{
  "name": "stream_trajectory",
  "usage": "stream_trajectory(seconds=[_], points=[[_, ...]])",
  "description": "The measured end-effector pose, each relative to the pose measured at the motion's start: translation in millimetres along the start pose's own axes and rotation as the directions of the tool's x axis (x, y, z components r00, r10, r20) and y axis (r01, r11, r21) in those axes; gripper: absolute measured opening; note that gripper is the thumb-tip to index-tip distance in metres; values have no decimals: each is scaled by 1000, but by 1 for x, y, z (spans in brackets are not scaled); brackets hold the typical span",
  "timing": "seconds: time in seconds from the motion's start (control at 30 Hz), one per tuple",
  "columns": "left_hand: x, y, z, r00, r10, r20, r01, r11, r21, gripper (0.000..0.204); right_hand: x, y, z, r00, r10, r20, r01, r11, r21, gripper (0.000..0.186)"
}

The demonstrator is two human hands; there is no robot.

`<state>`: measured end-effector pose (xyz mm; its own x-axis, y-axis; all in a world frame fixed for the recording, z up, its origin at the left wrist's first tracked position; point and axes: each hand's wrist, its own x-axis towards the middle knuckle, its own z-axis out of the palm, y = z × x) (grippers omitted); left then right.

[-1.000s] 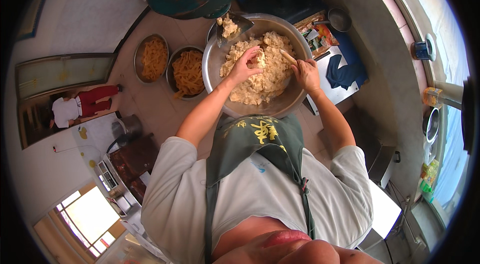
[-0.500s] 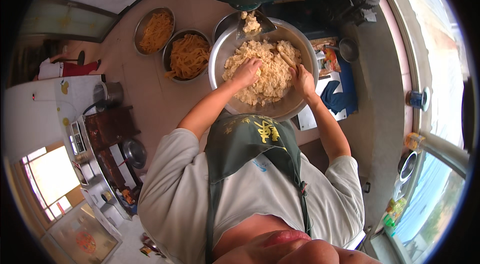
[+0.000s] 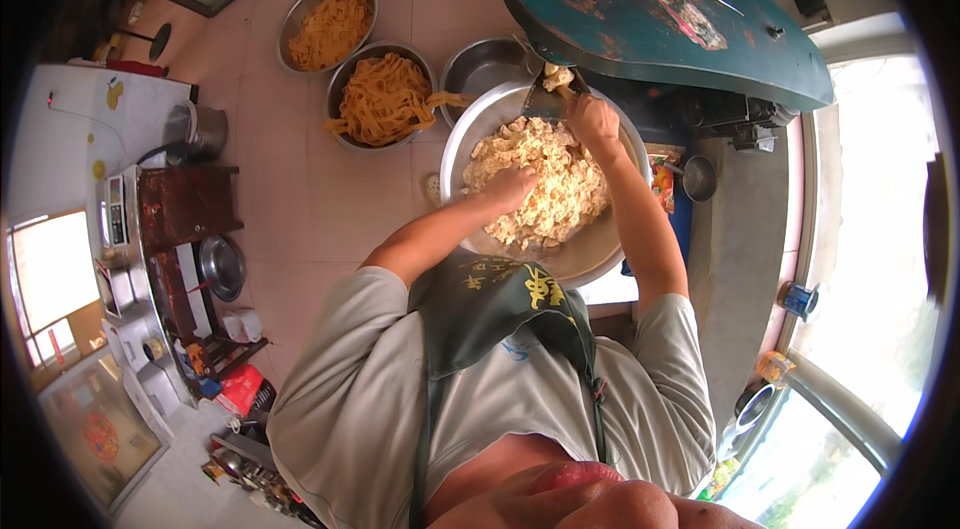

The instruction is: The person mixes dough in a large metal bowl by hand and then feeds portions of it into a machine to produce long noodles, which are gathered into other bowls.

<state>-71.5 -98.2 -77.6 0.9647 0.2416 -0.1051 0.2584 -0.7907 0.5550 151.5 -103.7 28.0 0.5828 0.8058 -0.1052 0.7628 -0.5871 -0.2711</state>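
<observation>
Apparently loosening clinging dough, the right hand point(image 3: 596, 125) grips a wooden stick point(image 3: 567, 96) beside a dark metal blade point(image 3: 541, 105), the left hand point(image 3: 512, 187), its closure unclear, touching crumbly dough point(image 3: 565, 197) below, and careful downward scraping seems called for.

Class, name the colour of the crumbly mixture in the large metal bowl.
The mixture is pale creamy yellow, shown best in the head view.

we see pale, crumbly dough point(image 3: 570, 194) heaped loosely in a round steel bowl point(image 3: 592, 253), a wooden stick point(image 3: 567, 94) slanting near its far rim.
</observation>
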Motion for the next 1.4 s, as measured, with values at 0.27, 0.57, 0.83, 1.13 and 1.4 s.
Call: stream_trajectory(seconds=[0.27, 0.57, 0.83, 1.13, 1.4], points=[[-5, 31, -41, 919, -250, 305, 344, 888, -306, 41, 5, -2, -7, 999, 29, 27, -29, 999, -13, 47], [-24, 38, -90, 864, -344, 368, 494, 720, -487, 31, -4, -16, -13, 996, -63, 57, 68, 994, -82, 47], [-41, -12, -46, 885, 14, 465, 92, 974, -205, 57, 2, -9, -5, 996, -75, 47, 76, 997, -22, 40], [-56, -16, -60, 975, 116, 187, 20, 799, -602, 69, 0, -14, -14, 1000, -8, -1, 8, 1000, -2, 49], [-35, -10, -84, 997, -59, -46, -20, 378, -926, 42, 18, -1, 7, 1000, 27, -12, -27, 999, -23, 50]])
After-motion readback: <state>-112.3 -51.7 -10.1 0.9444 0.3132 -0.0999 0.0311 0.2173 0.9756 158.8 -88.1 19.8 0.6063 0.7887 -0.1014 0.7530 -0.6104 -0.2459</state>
